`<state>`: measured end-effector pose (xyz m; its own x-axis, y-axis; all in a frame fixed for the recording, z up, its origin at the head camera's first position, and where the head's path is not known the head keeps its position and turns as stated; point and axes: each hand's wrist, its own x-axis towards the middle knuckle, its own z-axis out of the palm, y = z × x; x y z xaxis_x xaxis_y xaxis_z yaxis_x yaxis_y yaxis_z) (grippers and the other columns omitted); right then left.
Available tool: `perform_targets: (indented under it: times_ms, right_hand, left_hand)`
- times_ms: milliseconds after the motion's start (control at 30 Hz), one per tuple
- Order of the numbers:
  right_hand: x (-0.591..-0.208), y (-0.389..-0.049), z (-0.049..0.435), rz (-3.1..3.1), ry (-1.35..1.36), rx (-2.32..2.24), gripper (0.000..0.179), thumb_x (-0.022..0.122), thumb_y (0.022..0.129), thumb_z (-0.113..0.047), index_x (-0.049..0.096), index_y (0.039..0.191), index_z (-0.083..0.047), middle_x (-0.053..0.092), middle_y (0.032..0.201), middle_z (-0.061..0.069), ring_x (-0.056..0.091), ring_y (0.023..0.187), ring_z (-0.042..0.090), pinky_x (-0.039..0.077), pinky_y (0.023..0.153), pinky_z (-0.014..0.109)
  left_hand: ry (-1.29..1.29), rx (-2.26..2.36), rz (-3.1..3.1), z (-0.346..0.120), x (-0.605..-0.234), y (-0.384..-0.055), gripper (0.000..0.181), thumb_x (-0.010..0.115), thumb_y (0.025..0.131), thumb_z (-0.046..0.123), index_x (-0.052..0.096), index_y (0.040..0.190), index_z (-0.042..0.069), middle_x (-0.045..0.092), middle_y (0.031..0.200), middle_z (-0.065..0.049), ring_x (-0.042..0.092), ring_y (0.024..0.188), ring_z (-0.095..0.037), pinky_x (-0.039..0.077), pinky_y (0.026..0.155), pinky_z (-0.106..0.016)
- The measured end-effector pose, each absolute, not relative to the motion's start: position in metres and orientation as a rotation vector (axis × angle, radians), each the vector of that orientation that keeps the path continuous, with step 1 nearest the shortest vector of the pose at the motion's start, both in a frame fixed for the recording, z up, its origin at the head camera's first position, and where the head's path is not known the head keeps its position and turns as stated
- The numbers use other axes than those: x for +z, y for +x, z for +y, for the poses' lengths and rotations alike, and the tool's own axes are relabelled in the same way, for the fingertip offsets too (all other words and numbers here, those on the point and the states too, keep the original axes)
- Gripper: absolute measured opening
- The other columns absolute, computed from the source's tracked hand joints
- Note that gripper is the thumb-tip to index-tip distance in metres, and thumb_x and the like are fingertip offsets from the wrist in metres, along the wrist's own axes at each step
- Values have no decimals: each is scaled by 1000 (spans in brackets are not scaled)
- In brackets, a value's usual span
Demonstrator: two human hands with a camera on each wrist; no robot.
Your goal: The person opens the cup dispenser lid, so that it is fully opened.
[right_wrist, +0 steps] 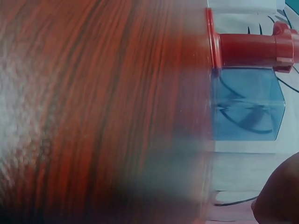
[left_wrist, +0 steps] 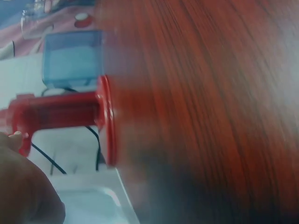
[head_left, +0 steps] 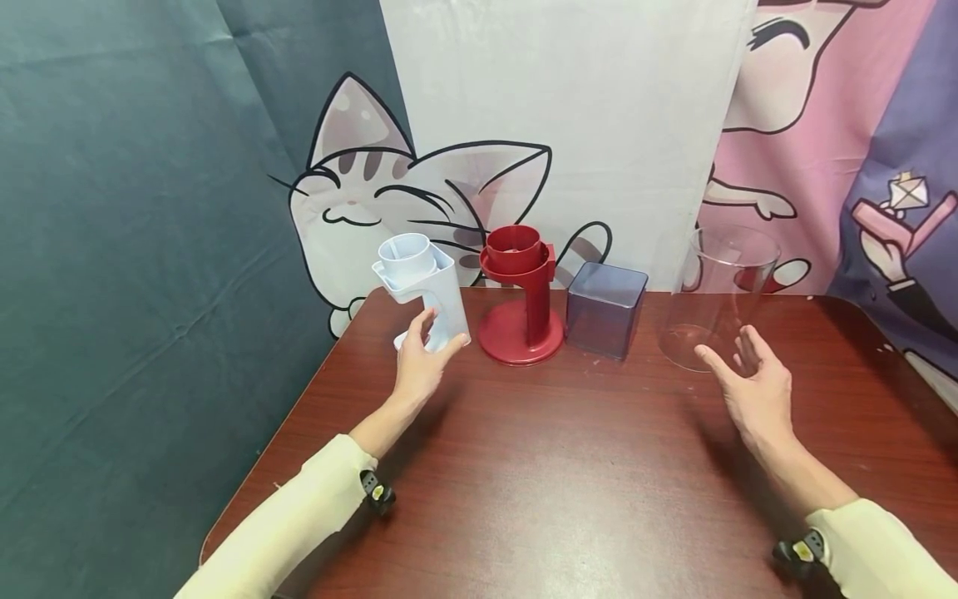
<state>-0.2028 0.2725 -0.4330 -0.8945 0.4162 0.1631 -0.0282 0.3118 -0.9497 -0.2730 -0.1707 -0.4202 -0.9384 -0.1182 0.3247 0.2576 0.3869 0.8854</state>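
Observation:
In the head view my left hand [head_left: 419,366] reaches to the front of a white plastic holder [head_left: 451,301] with a round cup on top. Its thumb and fingers are spread, with fingertips overlapping the holder's lower part. On the right, my right hand [head_left: 759,399] is in front of a tall clear cylinder container [head_left: 692,320], thumb and fingers apart. Part of my left hand [left_wrist: 28,191] shows in the left wrist view, above the white holder [left_wrist: 93,205]. The right wrist view catches only an edge of my right hand [right_wrist: 280,191] beside the clear container [right_wrist: 238,170].
Between the hands stand a red stand [head_left: 537,308] with a ring-shaped top and round base, and a bluish see-through box [head_left: 604,312]. All are near the back edge of the brown wooden table [head_left: 569,466]. A cat-printed cloth [head_left: 599,100] hangs behind.

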Motion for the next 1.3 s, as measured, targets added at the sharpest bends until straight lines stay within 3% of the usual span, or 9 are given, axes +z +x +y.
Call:
perform_targets:
  times_ms: [100, 367, 600, 767, 967, 1300]
  right_hand:
    - [-437, -207, 275, -2211, -347, 1660, 91, 77, 100, -31, 22, 169, -9, 23, 171, 14, 28, 158, 24, 30, 119, 19]
    - [-445, -221, 282, -2204, -387, 1738, 98, 76, 100, -30, 10, 170, -9, 13, 174, 13, 20, 160, 23, 25, 124, 26]
    - [-447, -231, 286, -2206, -381, 1739, 103, 77, 100, -28, 5, 170, -9, 9, 175, 12, 17, 160, 23, 22, 126, 31]
    - [-448, -236, 287, -2259, -376, 1683, 102, 77, 99, -32, 7, 170, -9, 11, 175, 12, 19, 160, 28, 22, 127, 39]
    - [-448, -242, 287, -2287, -363, 1662, 103, 77, 99, -35, 8, 171, -11, 17, 174, 15, 23, 159, 32, 23, 127, 46]
    - [-450, -252, 288, -2283, -405, 1542, 86, 78, 99, -30, 31, 168, -12, 42, 165, 17, 40, 152, 33, 33, 124, 45]
  left_hand:
    - [-38, -1497, -2361, -181, -426, -278, 81, 86, 90, 26, 46, 156, 0, 52, 158, -18, 49, 142, -43, 39, 120, -50]
    - [91, -1362, -2475, -205, -441, -291, 91, 87, 89, 35, 41, 160, 2, 47, 162, -16, 46, 147, -38, 35, 121, -51]
    - [184, -1236, -2632, -218, -452, -296, 103, 86, 89, 40, 29, 164, -2, 42, 163, -26, 44, 145, -45, 34, 121, -56]
    - [211, -1193, -2697, -223, -457, -301, 103, 83, 91, 36, 24, 164, -6, 40, 162, -30, 41, 146, -48, 32, 121, -58]
    - [231, -1128, -2742, -222, -457, -305, 98, 82, 93, 31, 25, 163, -8, 47, 156, -32, 45, 144, -48, 35, 120, -57]
    - [303, -1066, -2788, -222, -456, -315, 97, 81, 94, 25, 21, 163, -9, 40, 161, -32, 43, 145, -48, 34, 121, -56]
